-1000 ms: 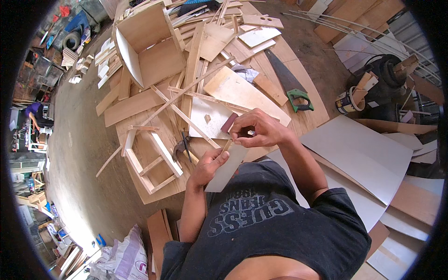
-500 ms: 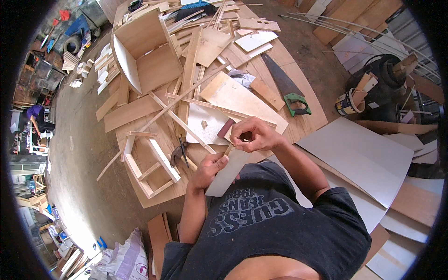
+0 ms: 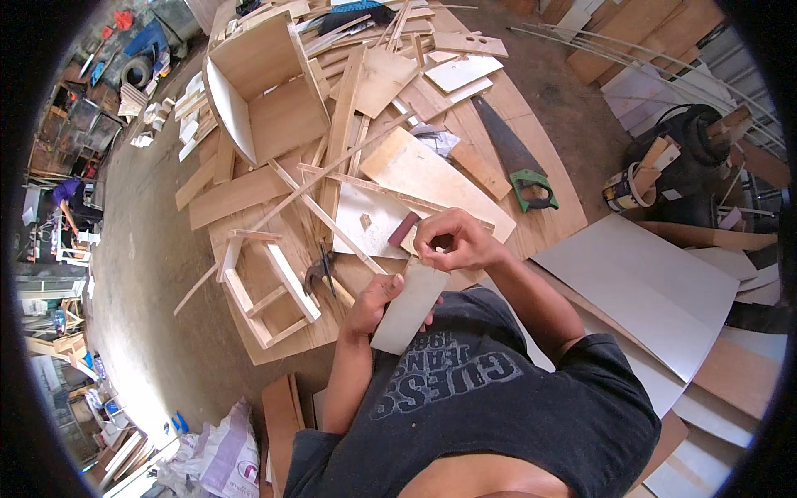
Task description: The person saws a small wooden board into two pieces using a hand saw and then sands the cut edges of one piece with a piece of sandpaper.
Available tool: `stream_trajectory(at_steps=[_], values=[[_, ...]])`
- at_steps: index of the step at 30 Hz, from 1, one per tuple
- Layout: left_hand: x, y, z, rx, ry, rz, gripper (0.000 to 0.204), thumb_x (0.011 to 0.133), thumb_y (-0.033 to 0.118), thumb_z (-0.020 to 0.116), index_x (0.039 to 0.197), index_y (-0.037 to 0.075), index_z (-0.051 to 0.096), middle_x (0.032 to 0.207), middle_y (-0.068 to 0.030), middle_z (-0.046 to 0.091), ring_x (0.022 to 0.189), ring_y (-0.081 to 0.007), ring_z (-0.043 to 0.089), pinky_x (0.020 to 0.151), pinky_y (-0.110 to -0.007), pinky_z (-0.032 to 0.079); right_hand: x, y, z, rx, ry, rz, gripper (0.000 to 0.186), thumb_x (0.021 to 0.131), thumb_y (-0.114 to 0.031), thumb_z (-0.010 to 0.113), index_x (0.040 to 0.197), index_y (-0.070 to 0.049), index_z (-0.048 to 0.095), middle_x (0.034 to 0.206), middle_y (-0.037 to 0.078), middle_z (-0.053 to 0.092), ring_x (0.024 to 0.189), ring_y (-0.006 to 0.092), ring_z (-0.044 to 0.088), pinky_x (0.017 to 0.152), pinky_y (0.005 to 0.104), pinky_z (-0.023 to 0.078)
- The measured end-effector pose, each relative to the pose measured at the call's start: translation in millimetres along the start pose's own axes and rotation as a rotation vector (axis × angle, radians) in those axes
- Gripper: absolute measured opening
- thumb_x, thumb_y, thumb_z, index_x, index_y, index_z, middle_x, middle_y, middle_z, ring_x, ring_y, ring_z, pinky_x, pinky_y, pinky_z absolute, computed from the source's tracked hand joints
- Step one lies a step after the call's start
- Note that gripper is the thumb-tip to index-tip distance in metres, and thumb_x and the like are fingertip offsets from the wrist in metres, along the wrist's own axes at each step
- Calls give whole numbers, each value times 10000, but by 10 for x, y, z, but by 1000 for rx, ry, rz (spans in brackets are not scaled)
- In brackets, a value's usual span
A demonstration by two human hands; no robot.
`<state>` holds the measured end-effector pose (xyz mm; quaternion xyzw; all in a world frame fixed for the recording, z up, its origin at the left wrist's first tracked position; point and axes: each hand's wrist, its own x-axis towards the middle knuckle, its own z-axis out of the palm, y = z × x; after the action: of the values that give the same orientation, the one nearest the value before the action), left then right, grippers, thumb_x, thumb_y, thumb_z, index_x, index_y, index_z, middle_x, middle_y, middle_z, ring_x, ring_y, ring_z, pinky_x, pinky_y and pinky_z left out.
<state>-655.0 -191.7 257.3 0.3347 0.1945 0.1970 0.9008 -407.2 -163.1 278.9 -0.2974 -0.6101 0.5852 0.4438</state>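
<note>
My left hand is closed round the side of a small white-faced board, held tilted in front of my chest. At the board's upper end my right hand is closed in a pinch; whatever its fingertips hold is too small to make out. Just beyond the right hand, a dark red block lies on the workbench. To the left of the board a hammer rests on the bench, with a thin dark tool across its head.
Farther left stand a small wooden frame and an open plywood box. A green-handled saw lies at the right of the bench, near loose boards and strips. White sheets stack beside my right arm. Far left is another person.
The small board has turned so that more of its white face shows. Both hands stay on it in nearly the same places, and the whole view has shifted slightly.
</note>
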Motion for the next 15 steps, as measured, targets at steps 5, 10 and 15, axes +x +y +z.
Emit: stream_trajectory(at_steps=[5, 10, 15], values=[[38, 14, -26, -107, -13, 67, 701, 1135, 517, 407, 1347, -125, 592, 1146, -247, 737, 864, -289, 771, 740, -394, 651, 12, 169, -136, 154, 19, -197, 148, 908, -63, 784, 828, 25, 696, 824, 67, 684, 735, 135, 616, 659, 288, 487], [-35, 90, -316, 70, 226, 141, 699, 1130, 525, 424, 1393, -106, 569, 1168, -227, 726, 893, -278, 761, 748, -390, 638, -32, 181, -147, 198, 309, 224, 168, 967, -87, 787, 903, 59, 733, 823, 32, 687, 700, 89, 608, 609, 222, 479], [19, -26, -513, 262, 428, 134, 642, 1126, 521, 469, 1350, -57, 635, 1079, -153, 748, 856, -195, 730, 766, -321, 594, -33, 662, -98, -418, 433, 488, 204, 956, -152, 821, 1069, 15, 796, 825, 77, 764, 715, 109, 672, 631, 263, 536]])
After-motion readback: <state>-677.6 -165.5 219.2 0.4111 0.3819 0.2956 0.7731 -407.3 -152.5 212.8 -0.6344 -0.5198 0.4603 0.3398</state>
